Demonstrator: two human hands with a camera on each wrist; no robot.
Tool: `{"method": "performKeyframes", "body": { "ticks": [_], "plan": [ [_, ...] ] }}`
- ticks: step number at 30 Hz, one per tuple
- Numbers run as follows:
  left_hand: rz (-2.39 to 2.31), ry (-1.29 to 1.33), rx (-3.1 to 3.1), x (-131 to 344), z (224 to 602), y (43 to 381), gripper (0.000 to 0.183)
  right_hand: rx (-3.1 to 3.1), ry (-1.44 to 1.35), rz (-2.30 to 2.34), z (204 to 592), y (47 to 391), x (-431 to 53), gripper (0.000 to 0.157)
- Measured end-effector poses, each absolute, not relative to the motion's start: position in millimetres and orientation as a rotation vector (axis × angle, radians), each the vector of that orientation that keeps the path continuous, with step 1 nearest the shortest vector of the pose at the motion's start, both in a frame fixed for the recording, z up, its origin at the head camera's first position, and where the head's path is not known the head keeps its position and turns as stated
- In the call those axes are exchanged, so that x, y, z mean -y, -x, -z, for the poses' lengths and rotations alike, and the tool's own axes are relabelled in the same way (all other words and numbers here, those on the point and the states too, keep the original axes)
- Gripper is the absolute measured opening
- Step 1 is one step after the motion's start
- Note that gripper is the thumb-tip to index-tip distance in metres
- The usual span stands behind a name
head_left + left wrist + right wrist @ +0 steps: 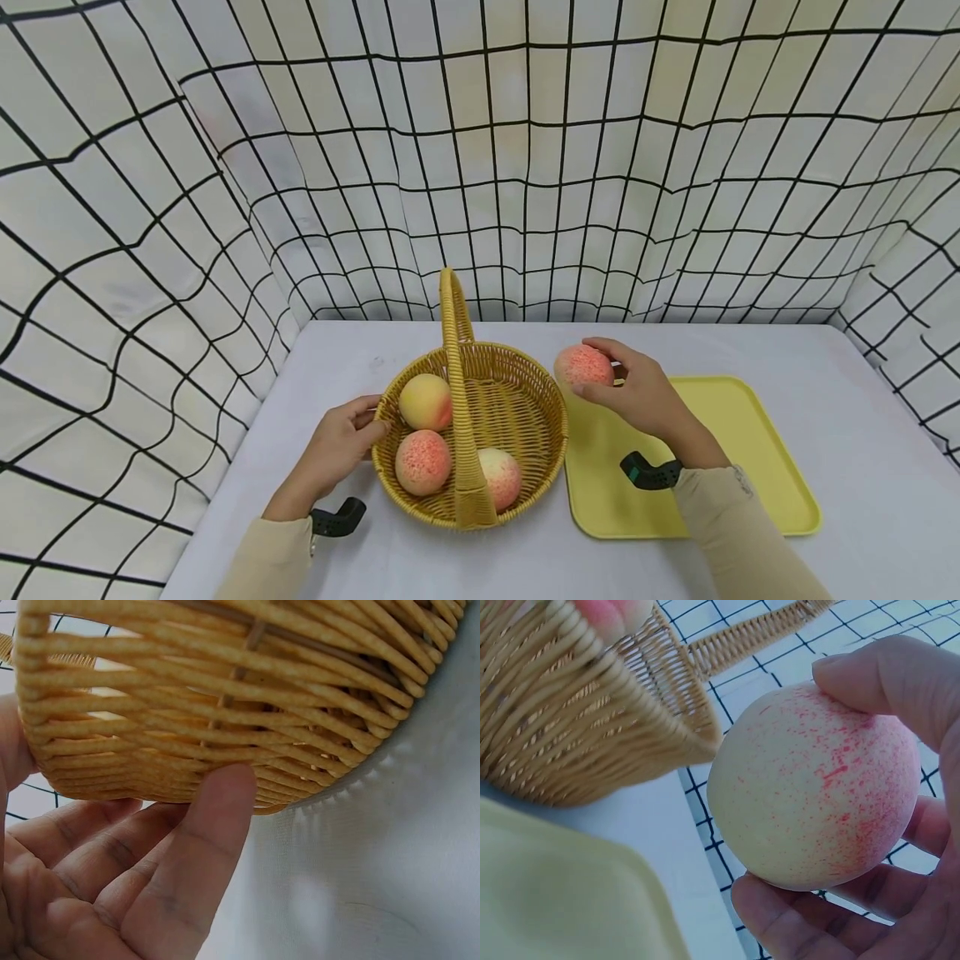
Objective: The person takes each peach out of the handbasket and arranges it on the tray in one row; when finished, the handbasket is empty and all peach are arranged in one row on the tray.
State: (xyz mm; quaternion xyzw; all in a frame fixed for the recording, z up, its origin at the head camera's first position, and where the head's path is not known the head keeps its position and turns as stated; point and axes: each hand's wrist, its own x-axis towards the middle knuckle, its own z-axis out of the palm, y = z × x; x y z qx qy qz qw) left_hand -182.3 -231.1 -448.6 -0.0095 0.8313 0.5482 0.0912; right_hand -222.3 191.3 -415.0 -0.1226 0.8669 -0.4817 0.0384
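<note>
A round wicker basket (pixel 522 367) with a tall arched handle (pixel 467 433) stands on the table. Inside lie a yellow peach (pixel 424 401), a pink-speckled peach (pixel 423 462) and a pale pink peach (pixel 501 478), this last partly behind the handle. My left hand (pixel 337 442) grips the basket's left rim; in the left wrist view its fingers (pixel 217 817) lie against the woven outer wall. To the basket's right, my right hand (pixel 637 392) holds another pink-speckled peach (pixel 810 787) between thumb and fingers, raised over the far left corner of a yellow tray (pixel 750 467).
The tray lies close beside the basket on a white-covered table (pixel 862 467). White walls with black netting (pixel 525 167) enclose the table's back and sides. A black wrist device (pixel 339 517) is on the left wrist, and another (pixel 651 472) on the right.
</note>
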Motion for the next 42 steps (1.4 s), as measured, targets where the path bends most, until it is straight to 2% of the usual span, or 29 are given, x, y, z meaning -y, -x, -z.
{"method": "performKeyframes", "body": {
  "ticks": [22,42],
  "plan": [
    [-1.623,0.051,-2.465,240,447,181,0.052,-2.621,0.214,1.434,458,209,-197,0.065],
    [-1.620,0.064,-2.474,237,447,182,0.050,-2.633,0.228,1.416,471,199,-196,0.069]
  ]
}}
